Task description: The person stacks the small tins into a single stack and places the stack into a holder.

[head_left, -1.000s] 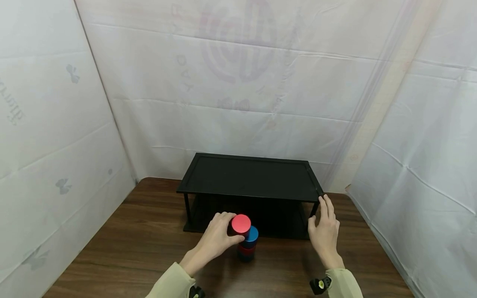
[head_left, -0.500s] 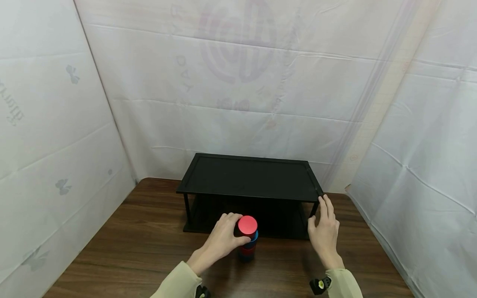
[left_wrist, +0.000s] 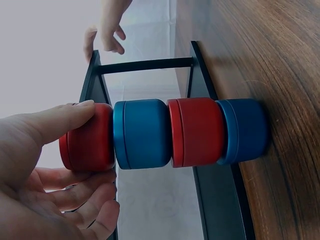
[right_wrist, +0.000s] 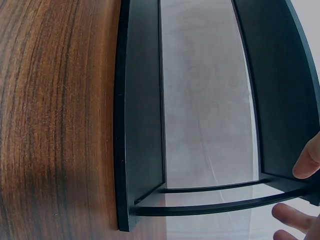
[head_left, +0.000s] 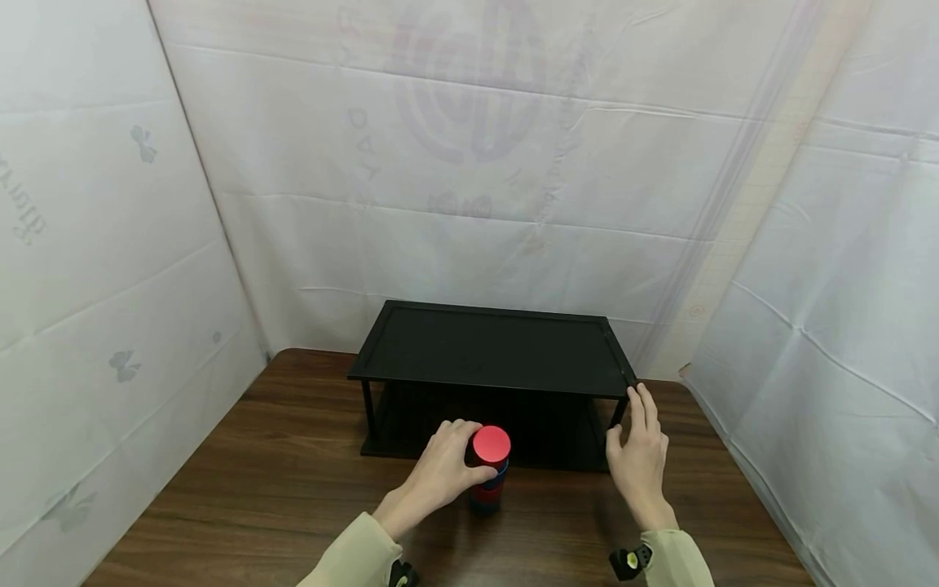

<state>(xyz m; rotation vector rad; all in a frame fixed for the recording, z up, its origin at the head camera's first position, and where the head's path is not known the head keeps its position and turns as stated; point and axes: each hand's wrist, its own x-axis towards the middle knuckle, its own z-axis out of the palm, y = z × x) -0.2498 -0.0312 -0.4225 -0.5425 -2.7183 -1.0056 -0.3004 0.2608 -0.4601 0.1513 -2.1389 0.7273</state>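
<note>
In the head view my left hand [head_left: 440, 469] grips a red tin [head_left: 491, 443] with a lid, thumb on the near side and fingers beyond. The left wrist view shows this held red tin [left_wrist: 90, 137] on top of a column: below it a blue tin [left_wrist: 142, 134], a red tin [left_wrist: 197, 132] and, lowest on the table, another blue tin [left_wrist: 245, 131]. The held tin sits right at the lid of the blue one, in line with it. My right hand [head_left: 640, 461] has its straight fingers touching the right front corner of a black two-tier shelf [head_left: 491, 346].
The shelf stands on a brown wooden table [head_left: 279, 481], behind the tins. Its lower board [right_wrist: 142, 100] and side posts [right_wrist: 220, 206] show in the right wrist view. White sheeting [head_left: 469, 163] closes off the back and both sides.
My left hand has moved right with the red tin, from the upper left of the column to straight over the blue tin. The right hand has stayed at the shelf corner.
</note>
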